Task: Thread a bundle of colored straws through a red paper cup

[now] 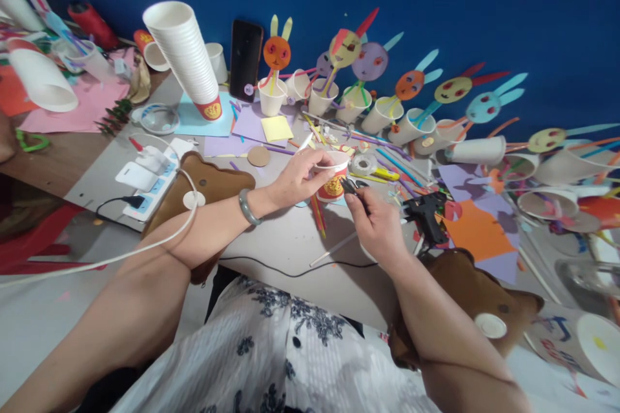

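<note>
My left hand (305,175) holds a red paper cup (332,188) with a yellow print by its rim, thumb and fingers closed on the upper edge. The cup stands upright over the table in front of me. In my right hand (380,224) is a small black tool (352,186), its end against the right side of the cup. The fingers hide most of the tool, so I cannot tell its exact kind. Colored pencils (318,216) lie just below the cup. A roll of clear tape (364,164) and a yellow cutter (386,173) lie behind my right hand.
A tall stack of paper cups (184,51) stands at the back left, near a phone (245,59). Cups with paper rabbit heads (277,53) line the blue wall. A power strip (154,184) is left; a black glue gun (426,216) and orange paper (477,229) are right.
</note>
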`<state>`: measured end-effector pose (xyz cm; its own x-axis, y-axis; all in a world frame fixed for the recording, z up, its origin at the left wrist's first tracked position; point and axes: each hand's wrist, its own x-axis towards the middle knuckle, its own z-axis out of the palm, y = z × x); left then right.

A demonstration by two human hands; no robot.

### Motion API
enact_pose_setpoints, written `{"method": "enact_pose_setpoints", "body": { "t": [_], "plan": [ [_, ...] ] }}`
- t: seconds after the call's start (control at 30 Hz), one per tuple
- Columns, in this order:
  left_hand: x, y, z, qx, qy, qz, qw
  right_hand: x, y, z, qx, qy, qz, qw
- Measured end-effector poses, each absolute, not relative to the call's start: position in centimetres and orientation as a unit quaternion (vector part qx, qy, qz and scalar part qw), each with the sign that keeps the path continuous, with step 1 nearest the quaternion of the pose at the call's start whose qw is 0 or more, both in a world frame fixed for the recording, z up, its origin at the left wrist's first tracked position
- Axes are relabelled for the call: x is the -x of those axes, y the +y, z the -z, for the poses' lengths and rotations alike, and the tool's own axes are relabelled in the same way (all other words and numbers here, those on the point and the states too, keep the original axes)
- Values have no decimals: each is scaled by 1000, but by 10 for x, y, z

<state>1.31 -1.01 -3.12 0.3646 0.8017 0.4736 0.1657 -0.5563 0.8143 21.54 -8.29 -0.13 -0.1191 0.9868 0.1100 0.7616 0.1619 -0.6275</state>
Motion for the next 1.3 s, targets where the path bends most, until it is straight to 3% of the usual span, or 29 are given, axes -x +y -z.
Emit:
{"method": "enact_pose_setpoints", "body": {
  "t": [0.6, 1.3],
  "plan": [
    [-11, -12, 29, -805, 291, -442, 267, -220, -80, 7, 625, -722, -178, 238],
    [-13, -13, 34, -845, 262, -449, 124, -221, -79, 2, 599, -710, -253, 270]
  ]
}}
